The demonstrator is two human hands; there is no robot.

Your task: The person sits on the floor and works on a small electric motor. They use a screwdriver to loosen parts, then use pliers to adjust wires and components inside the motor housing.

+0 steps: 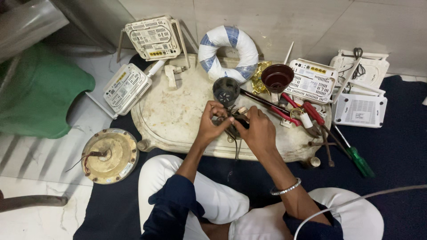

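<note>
Both arms reach forward and bend in toward each other. The left hand (212, 121) and right hand (258, 129) meet in the middle, fingers curled and pinching. The right wrist wears a shiny bracelet (285, 188).

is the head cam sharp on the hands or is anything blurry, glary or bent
Head view: left hand and right hand fairly sharp, the small dark part between them murky; soft even light, mild sheen on the white tray; edges bow slightly, corners blur.
</note>
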